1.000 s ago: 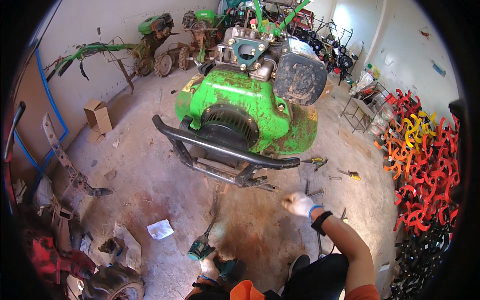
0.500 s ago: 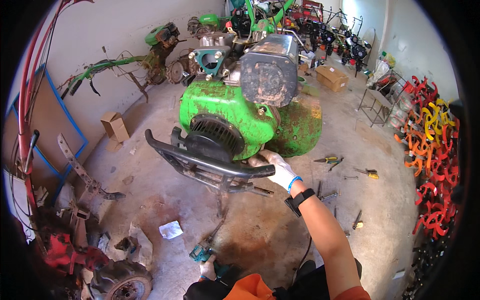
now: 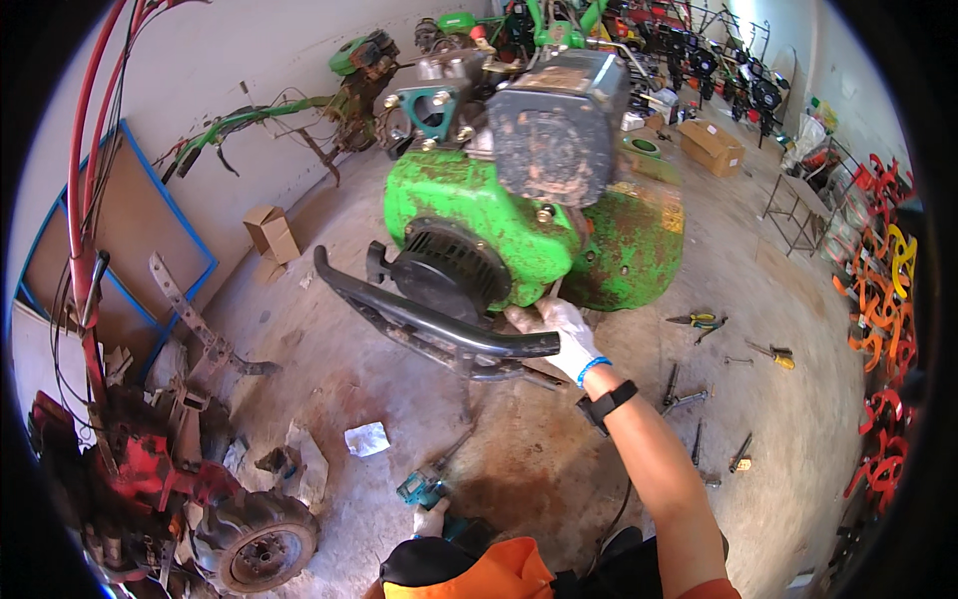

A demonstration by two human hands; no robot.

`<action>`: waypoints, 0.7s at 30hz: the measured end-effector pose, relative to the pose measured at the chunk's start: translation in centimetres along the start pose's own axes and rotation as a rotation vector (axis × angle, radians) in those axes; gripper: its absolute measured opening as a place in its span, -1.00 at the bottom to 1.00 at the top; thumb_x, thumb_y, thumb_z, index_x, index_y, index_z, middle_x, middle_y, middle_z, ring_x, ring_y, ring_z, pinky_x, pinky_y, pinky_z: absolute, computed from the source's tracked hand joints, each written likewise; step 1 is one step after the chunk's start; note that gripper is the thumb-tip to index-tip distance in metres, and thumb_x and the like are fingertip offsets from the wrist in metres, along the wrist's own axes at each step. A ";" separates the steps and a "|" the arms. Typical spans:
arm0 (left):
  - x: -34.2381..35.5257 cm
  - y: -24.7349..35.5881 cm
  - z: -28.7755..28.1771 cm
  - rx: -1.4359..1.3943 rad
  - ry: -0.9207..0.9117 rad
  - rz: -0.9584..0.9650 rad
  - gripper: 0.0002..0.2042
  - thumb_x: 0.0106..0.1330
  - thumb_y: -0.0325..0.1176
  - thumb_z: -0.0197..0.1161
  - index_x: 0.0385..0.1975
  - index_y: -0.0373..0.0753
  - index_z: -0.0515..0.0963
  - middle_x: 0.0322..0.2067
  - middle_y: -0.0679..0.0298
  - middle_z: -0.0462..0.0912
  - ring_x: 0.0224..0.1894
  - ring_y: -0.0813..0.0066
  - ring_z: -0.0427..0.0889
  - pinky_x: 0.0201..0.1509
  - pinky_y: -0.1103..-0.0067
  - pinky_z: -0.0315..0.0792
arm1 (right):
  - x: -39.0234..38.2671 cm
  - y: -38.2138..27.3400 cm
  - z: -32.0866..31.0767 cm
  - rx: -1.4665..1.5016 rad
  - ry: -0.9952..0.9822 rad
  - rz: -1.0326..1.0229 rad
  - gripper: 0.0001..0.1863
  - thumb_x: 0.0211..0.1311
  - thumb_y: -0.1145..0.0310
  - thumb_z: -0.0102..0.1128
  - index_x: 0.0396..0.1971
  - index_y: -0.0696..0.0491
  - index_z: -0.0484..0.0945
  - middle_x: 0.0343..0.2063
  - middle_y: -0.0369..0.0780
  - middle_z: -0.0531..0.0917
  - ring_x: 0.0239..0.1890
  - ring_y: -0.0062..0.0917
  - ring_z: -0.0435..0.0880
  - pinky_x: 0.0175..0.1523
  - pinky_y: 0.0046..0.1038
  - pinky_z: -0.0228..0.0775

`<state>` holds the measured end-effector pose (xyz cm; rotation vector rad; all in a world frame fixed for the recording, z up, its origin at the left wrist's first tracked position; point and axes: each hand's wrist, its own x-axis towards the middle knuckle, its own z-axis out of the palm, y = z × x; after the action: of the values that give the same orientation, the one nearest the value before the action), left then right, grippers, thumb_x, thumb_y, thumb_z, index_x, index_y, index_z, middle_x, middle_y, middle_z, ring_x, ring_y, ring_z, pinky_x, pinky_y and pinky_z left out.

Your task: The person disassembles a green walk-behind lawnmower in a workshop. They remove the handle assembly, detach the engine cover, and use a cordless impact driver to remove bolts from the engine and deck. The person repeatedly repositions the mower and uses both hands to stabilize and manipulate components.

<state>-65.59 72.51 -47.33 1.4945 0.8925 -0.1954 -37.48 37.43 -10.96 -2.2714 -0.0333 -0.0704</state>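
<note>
A green, dirt-streaked engine (image 3: 449,195) with a black slotted fan cover (image 3: 439,275) and a dark boxy housing (image 3: 554,145) stands before me. Its front carries a black tubular bumper (image 3: 439,334). My right hand (image 3: 559,324), in a white glove, reaches up behind the bumper's right end to the engine's lower edge. Its fingers are bent there, and whatever they pinch is hidden. Low down near my legs, my gloved left hand (image 3: 431,519) is closed round a teal cordless power driver (image 3: 423,486), whose long shaft points away toward the engine.
Pliers (image 3: 699,320), a yellow-handled screwdriver (image 3: 778,356) and several wrenches lie on the floor at right. Curved red, orange and yellow blades (image 3: 883,299) hang along the right side. A red machine with a tyre (image 3: 259,554) stands at lower left; white paper (image 3: 367,439) lies nearby.
My view has turned slightly, so most of the scene sits further right. My right hand stays at the engine's lower edge, and my left still holds the driver low down.
</note>
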 end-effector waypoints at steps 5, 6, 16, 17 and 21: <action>-1.8 0.8 0.7 -0.083 -0.018 0.012 -0.61 0.42 -0.39 0.54 0.20 -0.27 0.67 0.01 0.23 0.81 0.00 0.29 0.77 0.15 0.26 0.68 | 0.0 0.1 0.6 -0.206 0.042 -0.040 -0.32 0.57 -0.20 0.26 -0.27 0.27 0.78 -0.33 0.24 0.77 -0.17 0.16 0.82 -0.04 0.07 0.61; -2.0 1.0 0.6 -0.141 -0.045 0.017 -0.62 0.42 -0.38 0.55 0.19 -0.27 0.70 0.01 0.24 0.82 0.03 0.31 0.77 0.19 0.27 0.66 | -0.1 0.1 0.9 -0.183 0.065 -0.054 -0.32 0.57 -0.19 0.26 -0.27 0.27 0.78 -0.33 0.25 0.76 -0.17 0.17 0.81 -0.05 0.08 0.61; -2.5 5.9 -0.8 -0.475 -0.069 -0.134 -0.88 0.30 -0.54 0.49 -0.23 -0.28 0.68 -0.44 0.19 0.73 -0.47 0.25 0.75 -0.36 0.30 0.70 | -0.9 -2.6 -0.6 0.022 -0.171 -0.035 -0.38 0.73 -0.14 0.08 -0.27 0.14 0.75 -0.37 0.01 0.81 -0.16 -0.04 0.83 -0.02 -0.03 0.61; -3.1 7.0 -1.2 -0.500 -0.044 -0.028 -0.89 0.30 -0.55 0.49 -0.27 -0.29 0.67 -0.47 0.19 0.73 -0.48 0.26 0.75 -0.35 0.30 0.71 | -1.1 -2.4 -0.4 0.072 -0.154 0.014 -0.38 0.74 -0.16 0.05 -0.25 0.12 0.75 -0.36 -0.02 0.82 -0.18 -0.09 0.83 -0.04 -0.04 0.61; -4.1 14.7 -5.8 -0.417 -0.135 0.359 -0.92 0.35 -0.50 0.46 -0.35 -0.30 0.67 -0.48 0.18 0.75 -0.45 0.30 0.74 -0.28 0.37 0.65 | -1.1 0.9 1.2 0.025 0.002 -0.109 -0.44 0.76 -0.14 0.04 -0.04 0.11 0.73 -0.20 -0.05 0.83 -0.12 -0.21 0.84 -0.03 -0.21 0.65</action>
<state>-61.49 77.97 -32.51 1.2076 0.5048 0.1459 -38.46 37.82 -12.50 -2.2437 -0.1560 -0.1287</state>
